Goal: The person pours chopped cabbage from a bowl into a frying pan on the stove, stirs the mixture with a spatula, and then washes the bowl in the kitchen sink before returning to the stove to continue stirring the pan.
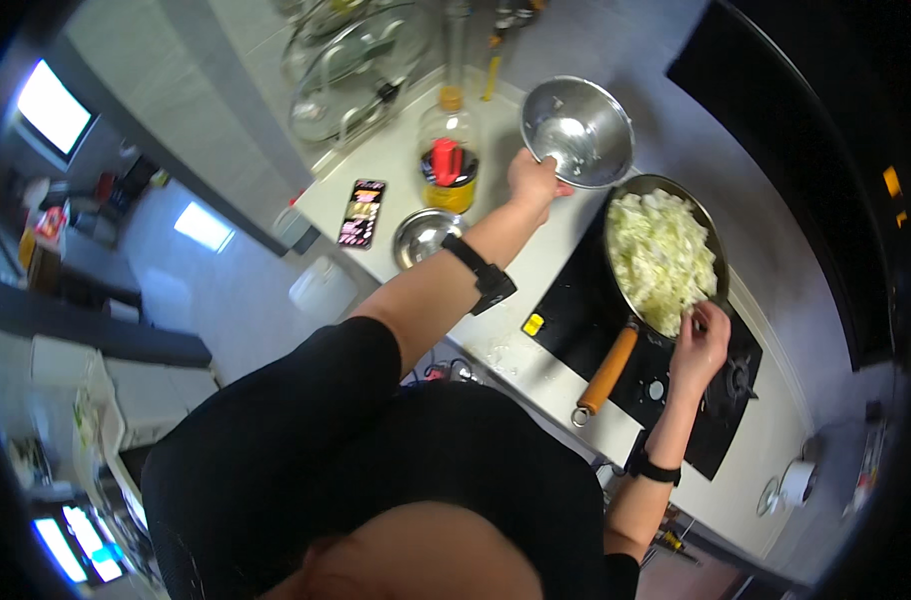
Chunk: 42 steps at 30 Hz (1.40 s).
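My left hand (534, 184) grips the rim of a stainless steel bowl (579, 135), tilted so that its shiny inside faces me. A few small pale bits cling to the bowl. To its right, a wok (720, 232) on the black gas hob (575, 292) is heaped with chopped cabbage (662, 255). The wok's wooden handle (609, 371) points towards my body. My right hand (703, 341) is at the near right rim of the wok, fingers curled beside the cabbage. Whether it pinches a piece cannot be made out.
A large oil bottle (449, 161) with a red part stands left of the bowl. A smaller metal bowl (425, 234) and a lit phone (362, 214) lie nearby on the white counter (500, 345). Glass lids (350, 82) lean at the wall. A bare burner (740, 377) is on the right.
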Motion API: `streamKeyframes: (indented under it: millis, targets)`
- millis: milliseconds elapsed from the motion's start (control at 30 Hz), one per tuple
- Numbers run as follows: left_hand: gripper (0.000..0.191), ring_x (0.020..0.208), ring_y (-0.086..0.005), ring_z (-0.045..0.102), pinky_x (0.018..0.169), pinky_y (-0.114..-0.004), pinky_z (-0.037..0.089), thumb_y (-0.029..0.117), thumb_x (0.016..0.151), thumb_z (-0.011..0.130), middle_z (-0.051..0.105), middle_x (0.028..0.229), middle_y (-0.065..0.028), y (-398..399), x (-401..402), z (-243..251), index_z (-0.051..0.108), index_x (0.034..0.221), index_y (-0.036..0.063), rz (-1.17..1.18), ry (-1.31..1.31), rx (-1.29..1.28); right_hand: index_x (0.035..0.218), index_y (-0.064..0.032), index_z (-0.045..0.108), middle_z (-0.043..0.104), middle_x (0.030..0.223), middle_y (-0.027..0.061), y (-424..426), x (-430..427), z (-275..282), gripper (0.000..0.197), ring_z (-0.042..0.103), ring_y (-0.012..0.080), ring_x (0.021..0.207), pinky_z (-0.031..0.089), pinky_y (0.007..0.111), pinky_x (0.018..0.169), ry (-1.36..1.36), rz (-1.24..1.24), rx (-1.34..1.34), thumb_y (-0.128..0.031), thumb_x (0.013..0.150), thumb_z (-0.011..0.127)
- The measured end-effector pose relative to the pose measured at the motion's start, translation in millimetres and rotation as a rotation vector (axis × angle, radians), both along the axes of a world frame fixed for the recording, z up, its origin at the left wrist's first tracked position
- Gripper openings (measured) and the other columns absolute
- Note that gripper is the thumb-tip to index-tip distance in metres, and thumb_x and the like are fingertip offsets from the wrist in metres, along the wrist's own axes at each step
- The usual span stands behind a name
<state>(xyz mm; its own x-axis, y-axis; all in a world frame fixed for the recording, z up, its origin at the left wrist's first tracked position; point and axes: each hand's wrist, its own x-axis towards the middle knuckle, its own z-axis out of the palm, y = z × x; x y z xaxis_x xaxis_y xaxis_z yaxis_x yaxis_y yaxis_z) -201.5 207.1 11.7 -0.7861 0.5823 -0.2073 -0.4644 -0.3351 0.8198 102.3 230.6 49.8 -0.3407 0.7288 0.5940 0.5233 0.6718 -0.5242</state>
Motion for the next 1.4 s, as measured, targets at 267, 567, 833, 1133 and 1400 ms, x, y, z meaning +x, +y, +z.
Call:
streamKeyframes:
  millis: [267,567,833,1133,1400]
  targets:
    - [0.019,0.052,-0.0253,0.061,0.041,-0.033,0.052,0.002,0.08,0.048,0.059,0.082,-0.0175,-11,-4,-63,0.05,0.099,-0.0032,0.11,-0.176,-0.193,0.12,-0.005,0.049,0.032,0.132,0.016,-32,4,-8,0.049,0.036,0.0274,0.123,0.031,0.036,0.102,-0.015,0.032,-0.198,0.005,0.074,0.062]
    - [0.02,0.059,-0.0272,0.061,0.051,-0.035,0.056,0.001,0.083,0.046,0.056,0.088,-0.0191,-22,-2,-82,0.042,0.102,-0.0017,-0.009,-0.203,-0.28,0.107,-0.0014,0.058,0.047,0.121,0.0151,-53,7,2,0.025,0.051,0.0235,0.105,0.043,0.032,0.087,-0.084,-0.002,-0.044,-0.007,0.082,0.06]
    - [0.049,0.084,-0.0264,0.059,0.063,-0.037,0.053,0.011,0.082,0.057,0.05,0.11,-0.0205,-57,2,-67,0.037,0.123,-0.0041,-0.525,-0.165,-0.475,0.106,0.0013,0.057,0.048,0.119,0.0137,-67,1,3,0.025,0.053,0.0188,0.099,0.047,0.028,0.078,0.01,-0.043,-0.027,-0.005,0.082,0.06]
    - [0.053,0.09,-0.0183,0.054,0.074,-0.028,0.046,0.002,0.06,0.073,0.051,0.111,-0.0123,-111,34,-26,0.054,0.109,0.0058,-0.702,0.343,-0.364,0.115,-0.0001,0.052,0.045,0.124,0.0098,-66,-16,-11,0.042,0.053,0.0149,0.1,0.045,0.022,0.072,0.131,-0.039,-0.093,0.006,0.073,0.052]
    - [0.046,0.098,-0.0178,0.049,0.081,-0.029,0.044,-0.001,0.068,0.057,0.049,0.107,-0.0094,-186,-13,6,0.054,0.112,0.011,-0.669,0.706,-0.393,0.125,-0.0024,0.044,0.036,0.132,0.0082,-56,-9,-23,0.049,0.036,0.0175,0.122,0.029,0.032,0.101,0.292,-0.007,-0.371,0.003,0.078,0.058]
